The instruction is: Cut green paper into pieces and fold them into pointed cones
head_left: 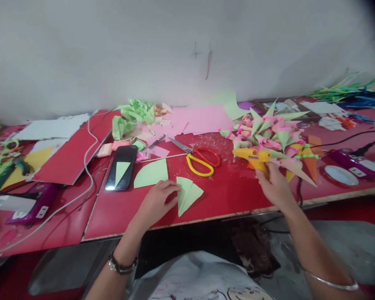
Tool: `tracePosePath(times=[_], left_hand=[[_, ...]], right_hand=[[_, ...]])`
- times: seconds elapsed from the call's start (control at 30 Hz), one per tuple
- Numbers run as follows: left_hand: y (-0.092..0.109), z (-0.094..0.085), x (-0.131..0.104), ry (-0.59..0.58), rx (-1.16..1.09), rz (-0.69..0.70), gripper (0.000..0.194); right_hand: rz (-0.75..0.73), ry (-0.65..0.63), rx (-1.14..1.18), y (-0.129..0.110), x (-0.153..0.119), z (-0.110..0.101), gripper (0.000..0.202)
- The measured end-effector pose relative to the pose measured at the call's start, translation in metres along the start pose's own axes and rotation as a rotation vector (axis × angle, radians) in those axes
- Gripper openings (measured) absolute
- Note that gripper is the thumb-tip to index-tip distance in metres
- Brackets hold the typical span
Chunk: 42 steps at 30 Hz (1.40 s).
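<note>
One yellow glue gun (251, 155) in the right hand (275, 186)

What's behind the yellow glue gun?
A heap of pink and green paper cones shows behind the yellow glue gun; whatever its body and the right hand cover can't be seen.

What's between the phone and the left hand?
A green quarter-circle sheet lies between the phone and the left hand, seen in the head view. Whether the fingers touch it isn't clear.
</note>
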<state>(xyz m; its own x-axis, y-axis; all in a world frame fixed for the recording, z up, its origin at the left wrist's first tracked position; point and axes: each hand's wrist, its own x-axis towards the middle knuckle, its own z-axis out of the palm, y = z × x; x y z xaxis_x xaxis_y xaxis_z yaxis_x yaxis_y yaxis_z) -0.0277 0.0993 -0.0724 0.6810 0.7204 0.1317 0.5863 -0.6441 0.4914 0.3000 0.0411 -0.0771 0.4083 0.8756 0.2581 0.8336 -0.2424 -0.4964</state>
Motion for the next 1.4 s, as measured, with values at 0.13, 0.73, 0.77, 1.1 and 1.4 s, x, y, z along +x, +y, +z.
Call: tracePosePath(times=[0.13,0.73,0.77,1.1,1.4], left_hand=[[-0.001,-0.002,0.013,-0.020,0.039,-0.045,0.025],[-0.009,-0.017,0.037,-0.206,0.169,-0.055,0.043],[-0.011,-0.018,0.037,-0.212,0.166,-0.036,0.044],[-0.021,-0.009,0.038,-0.091,-0.129,-0.091,0.022],[-0.016,-0.023,0.046,0.084,-0.557,-0.199,0.020]], right_hand=[[-0.007,0.064,0.032,0.002,0.004,0.018,0.036],[-0.192,0.059,0.099,-0.016,0.032,0.036,0.027],[-0.193,0.070,0.093,-0.016,0.031,0.035,0.027],[-0.216,0.376,0.068,-0.026,-0.002,0.016,0.030],[0.023,-0.128,0.890,-0.060,-0.014,0.016,0.012]])
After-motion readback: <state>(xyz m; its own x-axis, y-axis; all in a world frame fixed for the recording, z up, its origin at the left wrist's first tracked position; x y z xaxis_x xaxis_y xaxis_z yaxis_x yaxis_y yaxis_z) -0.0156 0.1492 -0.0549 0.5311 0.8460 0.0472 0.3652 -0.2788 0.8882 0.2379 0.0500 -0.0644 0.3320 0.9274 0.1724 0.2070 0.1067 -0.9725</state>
